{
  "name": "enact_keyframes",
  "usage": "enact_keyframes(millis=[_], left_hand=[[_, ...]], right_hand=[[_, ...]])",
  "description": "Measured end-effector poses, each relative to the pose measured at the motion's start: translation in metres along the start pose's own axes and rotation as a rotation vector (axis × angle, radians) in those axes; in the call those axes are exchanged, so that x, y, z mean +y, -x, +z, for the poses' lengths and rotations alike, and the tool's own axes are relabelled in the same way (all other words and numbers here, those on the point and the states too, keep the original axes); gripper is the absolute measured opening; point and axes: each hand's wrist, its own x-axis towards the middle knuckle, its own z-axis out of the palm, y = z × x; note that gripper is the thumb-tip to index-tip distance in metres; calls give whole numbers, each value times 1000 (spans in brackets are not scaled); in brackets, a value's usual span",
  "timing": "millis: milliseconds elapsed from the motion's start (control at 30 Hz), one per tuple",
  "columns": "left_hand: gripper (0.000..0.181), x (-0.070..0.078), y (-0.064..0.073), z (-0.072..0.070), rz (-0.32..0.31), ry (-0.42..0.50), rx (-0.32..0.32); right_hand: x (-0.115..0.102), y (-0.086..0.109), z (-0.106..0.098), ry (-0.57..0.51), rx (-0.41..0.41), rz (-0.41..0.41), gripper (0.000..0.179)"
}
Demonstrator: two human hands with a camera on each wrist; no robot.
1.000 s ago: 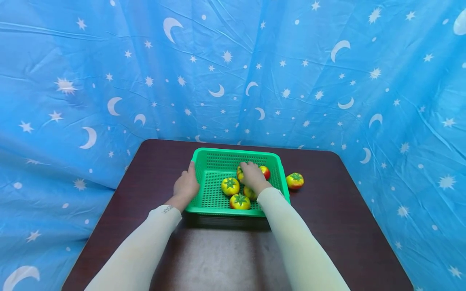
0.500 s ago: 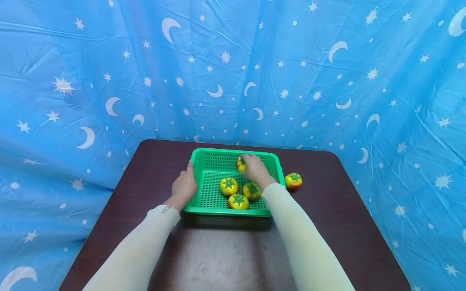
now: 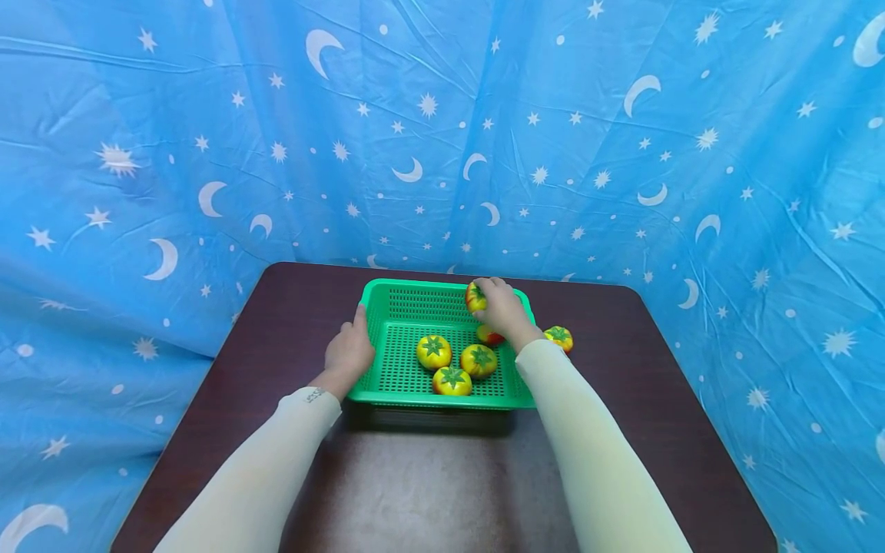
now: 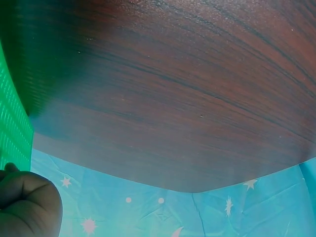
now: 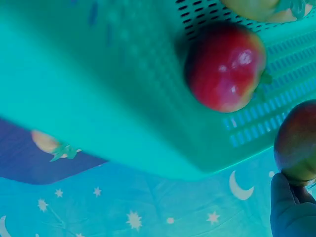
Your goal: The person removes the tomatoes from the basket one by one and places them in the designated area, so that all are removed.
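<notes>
A green plastic basket [image 3: 383, 399] with slotted walls stands on the table. My left hand [image 3: 348, 353] grips its left rim; the left wrist view shows curled fingers [image 4: 32, 202] against the basket wall. With my right hand [image 3: 503, 307] I hold a yellow-and-red tomato [image 3: 475, 297] above the basket's far right corner, its green star-shaped calyx showing. Inside the basket lie several more such tomatoes: one at left [image 3: 433, 352], one in front [image 3: 452, 381], one at centre right [image 3: 478, 361], and a redder one [image 5: 226, 66] by the right wall, partly covered by my hand in the head view.
One more tomato [image 3: 560, 338] lies on the dark brown table [image 3: 622, 399], just outside the basket's right wall and partly behind my right sleeve. A blue curtain [image 3: 442, 153] with moons and stars hangs behind and around the table.
My right hand has lifted a tomato from inside the basket and moved it up and right toward the far right corner. My left hand stays at the left rim.
</notes>
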Motion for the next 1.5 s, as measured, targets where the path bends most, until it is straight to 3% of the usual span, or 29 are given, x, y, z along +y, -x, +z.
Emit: enact_keyframes(millis=[500, 1500], left_hand=[[77, 1, 1, 0, -3, -11, -2], [73, 2, 2, 1, 13, -15, 18]], right_hand=[[32, 8, -23, -90, 97, 94, 65], [94, 34, -44, -60, 219, 237, 65]])
